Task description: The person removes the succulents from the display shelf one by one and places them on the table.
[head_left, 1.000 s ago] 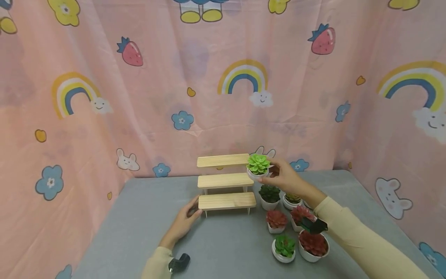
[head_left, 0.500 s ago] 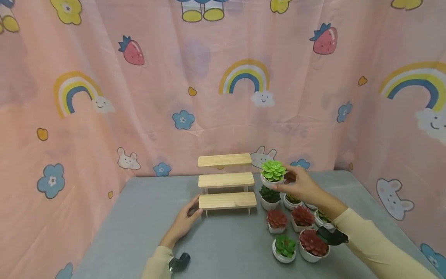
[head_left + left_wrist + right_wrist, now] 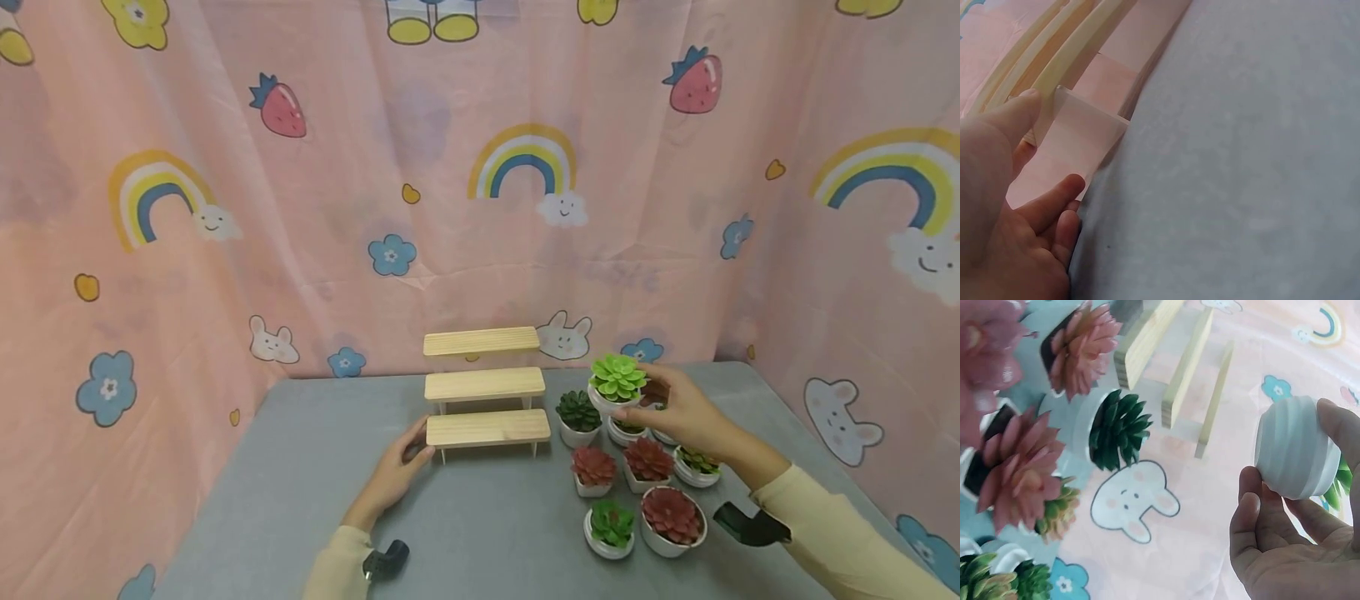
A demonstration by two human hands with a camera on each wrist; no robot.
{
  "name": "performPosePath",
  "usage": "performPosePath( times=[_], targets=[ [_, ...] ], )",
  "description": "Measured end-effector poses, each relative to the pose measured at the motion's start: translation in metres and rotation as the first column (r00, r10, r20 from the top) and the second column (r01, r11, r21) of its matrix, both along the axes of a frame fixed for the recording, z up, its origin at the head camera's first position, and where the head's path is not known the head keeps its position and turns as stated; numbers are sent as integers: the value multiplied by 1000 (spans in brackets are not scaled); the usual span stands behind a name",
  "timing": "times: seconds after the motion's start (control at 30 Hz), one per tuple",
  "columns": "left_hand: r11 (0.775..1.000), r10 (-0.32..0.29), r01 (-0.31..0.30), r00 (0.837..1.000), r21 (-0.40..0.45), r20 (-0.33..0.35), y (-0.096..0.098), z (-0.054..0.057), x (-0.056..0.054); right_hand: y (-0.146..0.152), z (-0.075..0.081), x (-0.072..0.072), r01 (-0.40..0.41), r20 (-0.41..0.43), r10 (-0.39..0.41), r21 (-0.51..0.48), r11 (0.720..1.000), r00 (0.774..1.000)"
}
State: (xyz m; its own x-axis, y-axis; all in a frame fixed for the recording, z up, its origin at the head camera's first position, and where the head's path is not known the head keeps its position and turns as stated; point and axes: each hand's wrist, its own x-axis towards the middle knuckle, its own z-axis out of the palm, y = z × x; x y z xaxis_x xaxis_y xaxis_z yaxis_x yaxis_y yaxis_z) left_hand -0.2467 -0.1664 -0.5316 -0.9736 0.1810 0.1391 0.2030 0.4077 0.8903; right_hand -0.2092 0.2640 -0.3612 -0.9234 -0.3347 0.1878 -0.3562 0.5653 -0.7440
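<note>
My right hand (image 3: pixel 686 417) holds a potted succulent (image 3: pixel 618 377) with light green leaves above the other pots. In the right wrist view its ribbed white pot (image 3: pixel 1297 449) sits between thumb and fingers; most of the leaves are hidden. My left hand (image 3: pixel 393 473) grips the left end of a three-step wooden display stand (image 3: pixel 487 428), at the lowest step. The left wrist view has the thumb against the board's end and other fingers beside the clear leg (image 3: pixel 1079 134). All three steps are bare.
Right of the stand, several potted succulents stand grouped on the grey table (image 3: pixel 300 500): a dark green one (image 3: pixel 578 412), red ones such as the large one (image 3: pixel 672 515), and a green one (image 3: pixel 612 523) in front. A pink patterned curtain (image 3: pixel 337 208) hangs behind.
My right hand has carried the light green succulent rightward and slightly down, from beside the stand's upper steps to over the back pots. The left hand and the stand have stayed put.
</note>
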Motion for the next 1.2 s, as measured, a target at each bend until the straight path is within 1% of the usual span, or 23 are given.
performPosePath(
  times=[0.07,0.2,0.27,0.43,0.57,0.67,0.77,0.83,0.97,1.13,1.2],
  targets=[
    [1000,0,0,1000,-17,0,0,-1,-1,5,-2,3,5,-13,-5,15,1000,1000],
    [1000,9,-9,1000,-8,9,0,1,-2,14,-8,9,19,-28,-18,40,999,999],
    [1000,13,-13,1000,7,18,0,2,-1,20,-13,13,30,-16,-29,38,999,999],
    [1000,8,-8,1000,23,15,0,3,0,35,-24,22,63,-5,-63,41,997,998],
    [999,2,-3,1000,35,12,0,3,0,48,-32,29,55,-5,-54,18,998,999],
    [1000,7,-7,1000,20,10,0,2,0,57,-39,34,49,7,-49,-1,999,999],
    [1000,13,-13,1000,-2,9,0,1,-1,65,-46,40,63,15,-63,6,998,998],
    [1000,14,-14,1000,-16,2,0,1,0,71,-52,44,81,15,-81,19,997,997],
    [999,18,-17,1000,-33,9,-1,0,1,82,-61,51,112,21,-113,39,993,993],
    [1000,7,-7,1000,-30,5,0,2,2,95,-69,59,158,54,-162,73,985,985],
    [1000,1,-1,1000,-24,3,1,2,1,101,-71,62,175,104,-184,89,981,977]
  ],
)
